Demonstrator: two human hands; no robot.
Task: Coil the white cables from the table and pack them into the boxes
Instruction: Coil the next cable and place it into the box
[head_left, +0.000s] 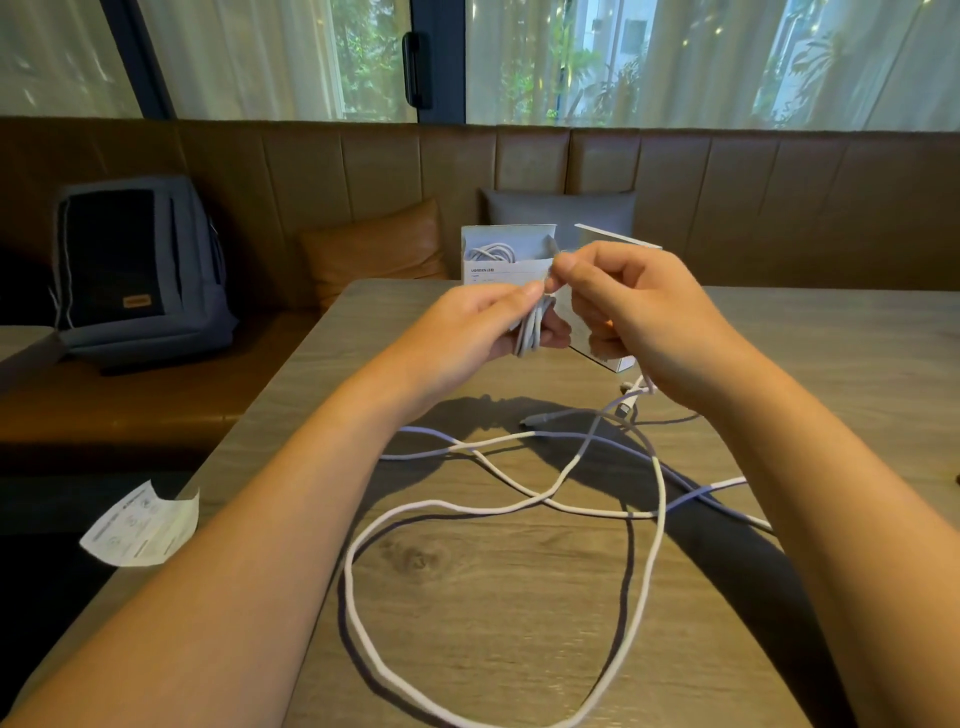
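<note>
Nearest the camera, a long slack run of white cable (524, 506) sprawls in crossing loops over the wooden tabletop (467, 597), with what look like connector ends lying near the right wrist. Above it both hands are raised. The left hand (478, 325) has its grip clamped on a small bundle of coiled turns (530, 327), and the right hand (639, 312) pinches the strand at the top of that bundle, thumb and forefinger together, with the loose cable trailing down from under the palm to the tabletop. Coiling looks to be in hand, with most of the length yet unwound. The next move calls for feeding slack up evenly, one turn at a time, without letting the crossed loops below snag. Beyond the hands stands an open box (506, 260) with a coiled cable already inside, and beside it a second box (613, 353), partly hidden, likely awaiting this bundle. A paper leaflet (143, 525) overhangs the tabletop's left edge.
</note>
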